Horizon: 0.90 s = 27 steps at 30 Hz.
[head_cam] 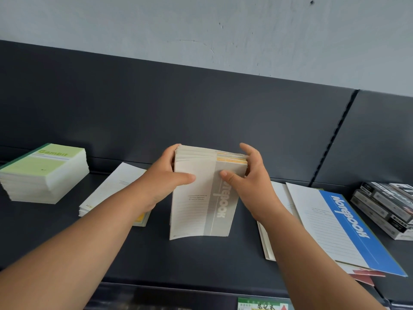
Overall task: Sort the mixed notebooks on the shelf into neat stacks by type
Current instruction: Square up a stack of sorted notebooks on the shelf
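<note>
Dark grey shelf (201,260), dark back panel (201,108), pale wall (201,30) above.

Grey notebook bundle (201,209) is at mid-shelf, stood on end. Its lower edge appears to rest on the shelf. The front cover faces the camera, and the long axis runs up from the shelf.

Left hand (161,182) clamps the upper left edge, fingers curled round it, thumb across the cover. Right hand (252,182) does the same on the upper right edge, thumb on the grey band. The bundle sits between them, both hands equally near.

Yellow-striped edges show at the bundle's top right, so it may be mixed.

Green Gambit stack (44,173) lies well to the left. White stack (111,186) sits partly behind the left forearm. Blue notebook (335,224) lies to the right.

Judgement: the bundle gets squared, then laid flat.
</note>
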Motion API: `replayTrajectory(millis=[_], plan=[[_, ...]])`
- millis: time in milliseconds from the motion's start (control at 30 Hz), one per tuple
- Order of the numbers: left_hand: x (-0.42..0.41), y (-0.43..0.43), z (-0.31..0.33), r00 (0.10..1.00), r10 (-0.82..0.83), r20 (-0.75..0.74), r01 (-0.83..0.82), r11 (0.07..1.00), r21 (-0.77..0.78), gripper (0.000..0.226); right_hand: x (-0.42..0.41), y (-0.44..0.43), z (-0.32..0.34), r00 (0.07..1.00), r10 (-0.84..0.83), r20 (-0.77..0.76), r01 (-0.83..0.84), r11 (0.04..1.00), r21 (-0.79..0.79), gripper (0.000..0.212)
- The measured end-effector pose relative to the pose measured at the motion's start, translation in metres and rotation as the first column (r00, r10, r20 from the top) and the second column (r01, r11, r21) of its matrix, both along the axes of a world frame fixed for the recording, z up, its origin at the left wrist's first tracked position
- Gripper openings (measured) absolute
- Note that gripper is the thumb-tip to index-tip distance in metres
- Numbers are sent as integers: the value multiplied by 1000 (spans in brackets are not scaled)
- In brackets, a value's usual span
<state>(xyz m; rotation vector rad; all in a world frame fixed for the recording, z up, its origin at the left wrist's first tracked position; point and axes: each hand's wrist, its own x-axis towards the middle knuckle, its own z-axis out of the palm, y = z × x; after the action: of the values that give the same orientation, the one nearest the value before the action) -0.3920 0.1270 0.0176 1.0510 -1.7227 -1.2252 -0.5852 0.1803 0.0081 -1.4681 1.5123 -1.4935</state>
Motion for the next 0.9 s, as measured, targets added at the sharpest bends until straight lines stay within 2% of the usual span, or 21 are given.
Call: replayTrajectory(millis=[67, 167, 233, 300, 400, 433, 500, 567, 600, 667, 767, 900], plan=[[0, -1, -1, 1000, -19, 2, 19, 999, 37, 87, -1, 3, 0, 979, -40, -199, 35, 999, -29, 66], [-2, -1, -1, 999, -36, -33, 39, 996, 86, 97, -6, 6, 6, 885, -144, -443, 132, 989, -60, 61], [-4, -1, -2, 998, -44, -50, 49, 994, 100, 98, -9, 7, 11, 822, -147, -550, 151, 988, -38, 63], [-5, -1, -3, 997, -46, -64, 53, 993, 106, 98, -10, 8, 14, 797, -117, -593, 137, 990, -10, 67], [-5, -1, -3, 994, -59, -90, 69, 991, 112, 97, -10, 9, 14, 859, -46, -511, 81, 996, 47, 75], [-5, -1, -3, 993, -67, -96, 77, 991, 112, 97, -9, 10, 13, 904, -20, -428, 51, 997, 60, 80], [-5, 0, -3, 990, -81, -117, 94, 990, 107, 94, -6, 10, 5, 987, 46, -157, -31, 995, 93, 92], [-5, 1, -4, 984, -85, -154, 102, 989, 108, 79, -4, 7, -5, 994, 95, 56, -100, 989, 113, 96], [-5, 1, -5, 980, -86, -180, 108, 987, 117, 75, -3, 3, -10, 989, 112, 97, -122, 987, 103, 91], [-6, -1, -8, 970, -85, -228, 117, 984, 131, 73, 1, 0, -13, 982, 146, 123, -156, 985, 74, 76], [-6, -2, -9, 965, -99, -243, 134, 982, 131, 75, 2, -3, -14, 975, 152, 162, -164, 984, 63, 73], [-5, -3, -9, 969, -113, -217, 141, 983, 119, 85, -4, -8, -18, 976, 165, 139, -177, 982, 71, 66]])
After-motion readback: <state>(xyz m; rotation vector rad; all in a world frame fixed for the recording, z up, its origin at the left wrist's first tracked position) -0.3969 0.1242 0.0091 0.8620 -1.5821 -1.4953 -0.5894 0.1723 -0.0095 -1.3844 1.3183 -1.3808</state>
